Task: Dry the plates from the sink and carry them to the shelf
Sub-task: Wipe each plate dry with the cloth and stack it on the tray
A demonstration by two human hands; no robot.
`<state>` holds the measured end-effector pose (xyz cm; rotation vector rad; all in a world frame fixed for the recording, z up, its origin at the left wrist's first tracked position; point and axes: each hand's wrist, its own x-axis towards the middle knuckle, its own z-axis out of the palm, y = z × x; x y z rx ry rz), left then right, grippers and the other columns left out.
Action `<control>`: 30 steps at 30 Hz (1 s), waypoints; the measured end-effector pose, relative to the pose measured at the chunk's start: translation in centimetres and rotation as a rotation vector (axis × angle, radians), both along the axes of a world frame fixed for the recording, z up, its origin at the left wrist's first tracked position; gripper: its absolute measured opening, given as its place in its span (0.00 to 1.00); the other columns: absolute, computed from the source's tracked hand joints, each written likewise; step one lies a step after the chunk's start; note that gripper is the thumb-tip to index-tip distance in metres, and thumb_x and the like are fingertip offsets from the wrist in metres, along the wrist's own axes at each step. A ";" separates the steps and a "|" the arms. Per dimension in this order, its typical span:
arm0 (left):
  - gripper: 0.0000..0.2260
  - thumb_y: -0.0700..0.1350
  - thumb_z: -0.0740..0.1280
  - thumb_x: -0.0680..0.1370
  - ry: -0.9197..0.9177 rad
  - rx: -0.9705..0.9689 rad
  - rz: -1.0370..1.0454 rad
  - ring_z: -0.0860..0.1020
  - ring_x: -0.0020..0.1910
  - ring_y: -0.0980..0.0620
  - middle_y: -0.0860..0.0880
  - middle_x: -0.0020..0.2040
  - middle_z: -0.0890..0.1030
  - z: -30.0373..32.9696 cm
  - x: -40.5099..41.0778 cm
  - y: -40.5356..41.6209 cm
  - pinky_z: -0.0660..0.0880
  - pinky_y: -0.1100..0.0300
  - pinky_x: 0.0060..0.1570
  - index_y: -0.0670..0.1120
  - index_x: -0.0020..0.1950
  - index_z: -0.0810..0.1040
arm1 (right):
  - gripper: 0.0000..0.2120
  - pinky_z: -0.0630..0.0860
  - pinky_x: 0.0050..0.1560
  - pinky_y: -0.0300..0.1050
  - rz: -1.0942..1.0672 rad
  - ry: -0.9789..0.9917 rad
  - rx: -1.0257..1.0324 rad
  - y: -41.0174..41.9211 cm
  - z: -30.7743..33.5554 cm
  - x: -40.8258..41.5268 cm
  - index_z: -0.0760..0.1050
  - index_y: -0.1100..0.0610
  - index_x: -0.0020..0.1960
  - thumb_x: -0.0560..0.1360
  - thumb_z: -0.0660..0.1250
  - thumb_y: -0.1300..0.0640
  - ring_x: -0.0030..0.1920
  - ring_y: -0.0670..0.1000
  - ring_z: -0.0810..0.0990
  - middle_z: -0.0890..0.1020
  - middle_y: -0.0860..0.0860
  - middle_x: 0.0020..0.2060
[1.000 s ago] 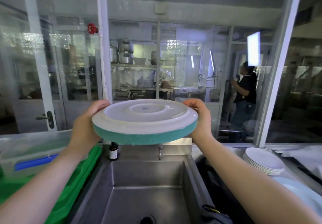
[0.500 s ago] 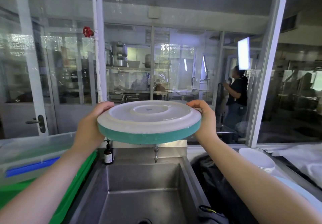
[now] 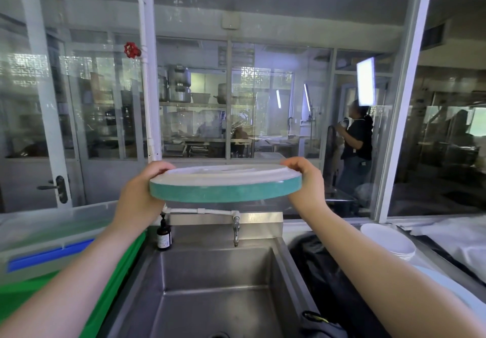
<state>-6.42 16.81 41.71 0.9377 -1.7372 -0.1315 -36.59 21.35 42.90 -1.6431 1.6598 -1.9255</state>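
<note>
I hold a thick round plate [image 3: 225, 185] upside down above the steel sink [image 3: 218, 280]; its underside is white and its rim is teal. My left hand [image 3: 139, 195] grips the left edge, thumb over the top. My right hand [image 3: 305, 180] grips the right edge the same way. The plate lies almost level, about chest high, in front of the tap [image 3: 236, 228]. A stack of white plates [image 3: 388, 241] sits on the counter to the right of the sink.
A dark bottle [image 3: 163, 235] stands at the sink's back left corner. A green crate [image 3: 42, 295] and a clear bin [image 3: 52, 235] lie left. Black cloth [image 3: 323, 272] drapes right of the sink. Glass windows face me; a person [image 3: 356, 148] stands beyond them.
The plate has tipped from showing its white underside to nearly edge-on and level. My view has lifted slightly, so the sink and tap show lower in frame.
</note>
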 end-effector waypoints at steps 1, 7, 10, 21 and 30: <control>0.19 0.33 0.64 0.73 0.012 0.029 0.020 0.76 0.44 0.68 0.68 0.43 0.79 -0.1 0.0 -0.3 0.70 0.65 0.38 0.58 0.49 0.77 | 0.13 0.79 0.40 0.40 0.004 -0.018 0.022 -0.1 -0.2 0.0 0.77 0.49 0.45 0.71 0.68 0.67 0.43 0.47 0.80 0.82 0.48 0.41; 0.08 0.37 0.65 0.66 0.080 0.246 0.130 0.69 0.27 0.46 0.49 0.24 0.72 -0.2 -0.5 -0.6 0.63 0.59 0.29 0.45 0.28 0.69 | 0.09 0.81 0.38 0.63 0.079 -0.247 0.264 -0.8 -1.7 -0.8 0.75 0.67 0.38 0.59 0.63 0.73 0.37 0.63 0.81 0.79 0.60 0.32; 0.10 0.37 0.65 0.61 0.059 0.363 0.098 0.65 0.25 0.48 0.54 0.19 0.68 -0.5 -0.7 -0.2 0.60 0.60 0.28 0.48 0.25 0.66 | 0.07 0.82 0.35 0.60 0.100 -0.290 0.358 -0.7 -2.7 -1.1 0.75 0.64 0.32 0.58 0.64 0.74 0.30 0.60 0.78 0.76 0.56 0.26; 0.16 0.33 0.63 0.62 0.279 0.904 -0.045 0.77 0.24 0.46 0.41 0.32 0.79 -6.5 -2.8 -1.7 0.75 0.58 0.24 0.33 0.48 0.74 | 0.07 0.81 0.33 0.48 0.284 -0.410 0.623 0.7 -6.9 -4.0 0.78 0.67 0.43 0.66 0.64 0.72 0.34 0.55 0.81 0.81 0.59 0.35; 0.06 0.43 0.67 0.66 0.498 1.052 -0.095 0.77 0.34 0.45 0.40 0.37 0.80 -10.1 -6.1 -2.9 0.73 0.60 0.33 0.41 0.40 0.78 | 0.12 0.77 0.30 0.43 0.404 -0.555 0.682 -2.7 -14.7 -6.6 0.79 0.62 0.53 0.78 0.65 0.54 0.34 0.53 0.84 0.85 0.55 0.37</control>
